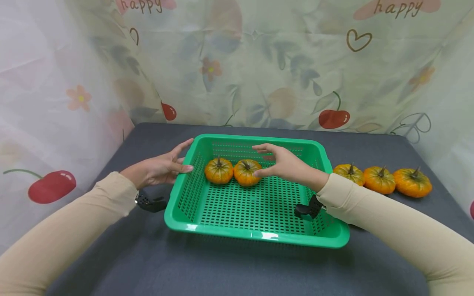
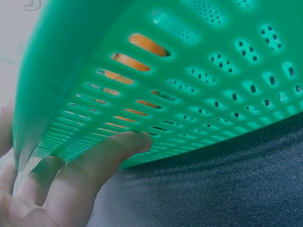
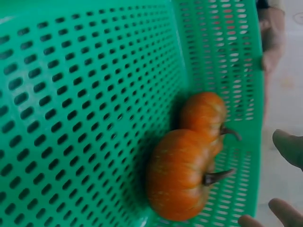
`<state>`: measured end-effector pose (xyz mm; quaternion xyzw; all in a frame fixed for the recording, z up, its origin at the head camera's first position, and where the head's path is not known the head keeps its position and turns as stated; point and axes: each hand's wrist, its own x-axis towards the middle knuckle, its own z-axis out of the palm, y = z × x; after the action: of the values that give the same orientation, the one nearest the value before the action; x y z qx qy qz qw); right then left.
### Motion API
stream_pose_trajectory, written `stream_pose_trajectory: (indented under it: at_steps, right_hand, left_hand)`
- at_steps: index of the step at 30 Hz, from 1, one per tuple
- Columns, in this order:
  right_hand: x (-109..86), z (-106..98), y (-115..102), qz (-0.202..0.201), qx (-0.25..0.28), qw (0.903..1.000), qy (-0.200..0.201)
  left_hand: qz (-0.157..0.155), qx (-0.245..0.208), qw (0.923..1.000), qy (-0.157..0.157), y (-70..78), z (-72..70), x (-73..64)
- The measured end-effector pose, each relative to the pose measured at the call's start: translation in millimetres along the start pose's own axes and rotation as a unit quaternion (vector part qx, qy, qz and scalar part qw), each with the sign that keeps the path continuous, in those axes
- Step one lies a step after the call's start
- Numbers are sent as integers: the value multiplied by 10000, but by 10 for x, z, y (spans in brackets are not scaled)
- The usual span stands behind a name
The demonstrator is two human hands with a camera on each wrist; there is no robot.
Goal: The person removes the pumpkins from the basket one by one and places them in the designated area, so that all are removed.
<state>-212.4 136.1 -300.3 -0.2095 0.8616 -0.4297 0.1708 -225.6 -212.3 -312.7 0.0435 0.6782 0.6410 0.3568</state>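
Note:
A green plastic basket (image 1: pixel 255 235) with perforated walls is in the middle of the head view. My left hand (image 1: pixel 163 167) grips its left rim, thumb over the edge; in the left wrist view the fingers (image 2: pixel 78 187) lie against the outer wall. Two small orange pumpkins sit side by side inside toward the back left, a left pumpkin (image 1: pixel 218 173) and a right pumpkin (image 1: pixel 244 176). Over the basket, my right hand (image 1: pixel 289 164) is spread beside the right pumpkin. The right wrist view shows its fingertips (image 3: pixel 284 210) apart from both pumpkins, holding nothing.
On the dark grey tabletop (image 1: pixel 222 267), three more pumpkins stand in a row right of the basket: a near one (image 1: pixel 349 174), a middle one (image 1: pixel 379 181) and an outer one (image 1: pixel 412 184). A printed curtain (image 1: pixel 255 74) closes off the back and sides.

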Motion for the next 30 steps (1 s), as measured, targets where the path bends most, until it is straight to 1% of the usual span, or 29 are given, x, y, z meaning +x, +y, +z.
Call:
stream_pose_trajectory:
  at_steps: [5, 13, 16, 21, 30]
  right_hand:
    - [134, 51, 77, 228, 1, 9997, -73]
    - [266, 161, 161, 328, -128, 9992, -169]
    - [298, 229, 177, 460, -273, 9984, -207]
    - [340, 320, 187, 547, -530, 9967, -292]
    - [388, 346, 213, 569, -419, 9970, -302]
  left_hand:
    - [2, -4, 10000, -1, 4, -1, -1]
    - [2, -5, 10000, -10, 2, 2, 4]
    - [-1, 2, 10000, -3, 5, 5, 3]
    - [3, 3, 10000, -5, 6, 6, 5]
    - [4, -122, 9999, -47, -1, 3, 0]
